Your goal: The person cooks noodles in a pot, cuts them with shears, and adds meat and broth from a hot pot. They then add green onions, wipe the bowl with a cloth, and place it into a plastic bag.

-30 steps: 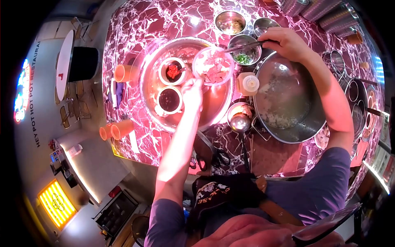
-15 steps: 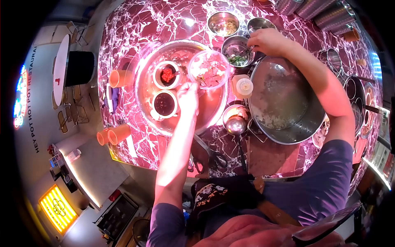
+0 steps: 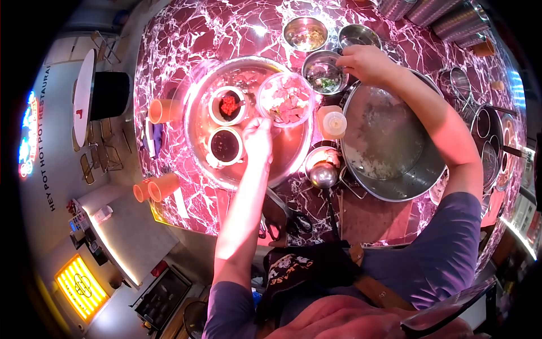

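My left hand (image 3: 258, 135) grips the near edge of a clear plastic bowl (image 3: 286, 123) heaped with sliced pink meat (image 3: 289, 101). Below them is a wide round metal tray (image 3: 195, 121) carrying a cup with red paste (image 3: 228, 105) and a cup of dark sauce (image 3: 224, 144). At the far side my right hand (image 3: 366, 63) has its fingers pinched at the rim of a small metal bowl (image 3: 307, 66) with chopped green herbs (image 3: 326, 83). What is between those fingers is too small to make out.
A big metal pot (image 3: 389, 195) of cloudy broth stands under my right forearm. Between tray and pot are a squeeze bottle (image 3: 335, 124) and a ladle (image 3: 323, 175). Two more metal bowls, one pale-filled (image 3: 305, 34) and one darker (image 3: 359, 37), sit farther back. Scissors (image 3: 299, 221) lie near the front edge.
My right hand has drawn slightly back toward the right side of the herb bowl. The bowl of meat in my left hand has shifted only a little. The rest looks the same.
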A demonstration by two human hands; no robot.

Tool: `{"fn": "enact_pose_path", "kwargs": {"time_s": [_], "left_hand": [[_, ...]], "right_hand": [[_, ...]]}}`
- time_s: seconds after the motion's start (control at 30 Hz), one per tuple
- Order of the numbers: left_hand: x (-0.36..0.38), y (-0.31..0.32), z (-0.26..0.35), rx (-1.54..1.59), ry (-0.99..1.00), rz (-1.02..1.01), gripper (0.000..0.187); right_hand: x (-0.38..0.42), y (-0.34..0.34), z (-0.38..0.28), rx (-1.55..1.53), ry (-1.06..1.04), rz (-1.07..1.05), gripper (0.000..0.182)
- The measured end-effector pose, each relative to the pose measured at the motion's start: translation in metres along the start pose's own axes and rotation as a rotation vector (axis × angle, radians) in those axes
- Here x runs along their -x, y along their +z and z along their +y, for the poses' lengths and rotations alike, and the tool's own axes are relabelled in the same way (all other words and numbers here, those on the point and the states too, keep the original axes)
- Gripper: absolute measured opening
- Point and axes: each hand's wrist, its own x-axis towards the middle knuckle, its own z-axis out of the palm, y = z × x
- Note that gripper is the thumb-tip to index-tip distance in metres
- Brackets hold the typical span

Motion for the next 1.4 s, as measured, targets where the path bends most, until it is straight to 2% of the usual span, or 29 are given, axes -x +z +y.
{"fn": "enact_pose_path", "kwargs": {"time_s": [0.2,0.3,0.4,0.53,0.57,0.67,0.73,0.83,0.9,1.0,1.2,1.3,1.33,1.4], "left_hand": [[0.003,-0.003,-0.003,0.052,0.008,0.000,0.013],[0.003,-0.006,0.000,0.054,0.017,0.009,0.014],[0.007,0.000,0.007,0.030,0.011,0.028,0.019],[0.005,0.001,0.006,0.014,0.015,0.034,0.020],[0.003,0.000,0.004,0.020,0.021,0.031,0.020],[0.004,0.002,0.006,0.028,0.003,0.040,0.021],[0.005,0.002,0.004,0.053,0.007,0.033,0.021],[0.006,-0.003,0.003,0.056,0.012,0.017,0.018],[0.004,-0.007,0.002,0.021,0.013,0.007,0.014],[0.002,-0.007,0.000,-0.027,0.006,0.019,0.015],[0.003,-0.005,-0.002,-0.047,-0.016,0.025,0.015],[0.004,-0.007,-0.002,0.033,-0.014,0.032,0.016],[0.004,-0.008,-0.001,0.062,-0.017,0.032,0.019],[0.007,-0.013,0.001,0.093,-0.013,0.050,0.020]], "right_hand": [[0.012,-0.006,-0.001,-0.085,0.001,0.150,0.018],[0.019,-0.038,-0.012,-0.248,0.119,0.223,0.022],[0.017,-0.046,-0.040,-0.358,0.069,0.157,0.023],[0.013,-0.058,-0.026,-0.260,0.101,0.155,0.023],[0.014,-0.062,-0.021,-0.087,0.145,0.066,0.021],[0.010,-0.023,0.002,0.055,0.154,-0.022,0.021],[0.006,-0.017,-0.015,-0.037,0.185,-0.113,0.020],[0.009,-0.025,-0.014,-0.101,0.147,0.006,0.020],[0.010,-0.037,-0.009,0.010,0.172,-0.074,0.024],[0.005,-0.021,-0.014,0.065,0.173,-0.092,0.026],[0.000,0.002,-0.013,-0.001,0.040,0.048,0.019],[0.007,-0.001,-0.011,-0.116,0.082,0.111,0.017],[0.009,-0.012,-0.015,-0.121,0.040,0.186,0.018],[0.014,-0.036,-0.030,-0.191,0.119,0.225,0.018]]}}
